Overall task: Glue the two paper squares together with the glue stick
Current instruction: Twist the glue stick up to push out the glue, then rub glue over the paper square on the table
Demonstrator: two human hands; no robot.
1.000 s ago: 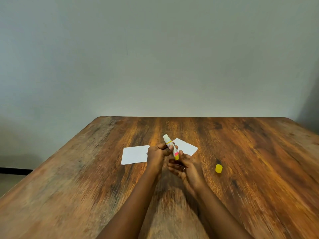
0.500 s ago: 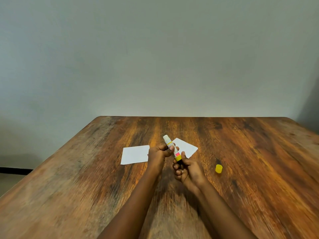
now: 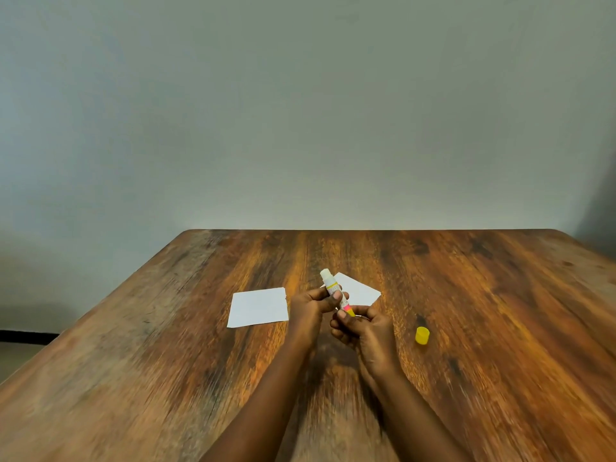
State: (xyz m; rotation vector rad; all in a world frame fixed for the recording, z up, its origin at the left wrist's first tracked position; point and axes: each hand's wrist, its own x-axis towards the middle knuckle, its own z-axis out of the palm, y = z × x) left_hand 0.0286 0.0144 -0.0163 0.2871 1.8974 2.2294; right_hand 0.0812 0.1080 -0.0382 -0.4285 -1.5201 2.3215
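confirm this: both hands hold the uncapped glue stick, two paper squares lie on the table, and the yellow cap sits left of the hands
Not quite: the head view shows the yellow cap on the table right of the hands, not left. The left hand and right hand hold the uncapped glue stick, and both paper squares lie there.

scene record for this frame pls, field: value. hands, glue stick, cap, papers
left hand: grips glue stick around its barrel
right hand: fingers pinch the stick's yellow base
glue stick: uncapped, held above table, white tip pointing up and away
yellow cap: on table, right of the hands, touching nothing
left paper square: flat on table, left of the hands
right paper square: flat, partly hidden behind the hands
stacking: squares not stacked
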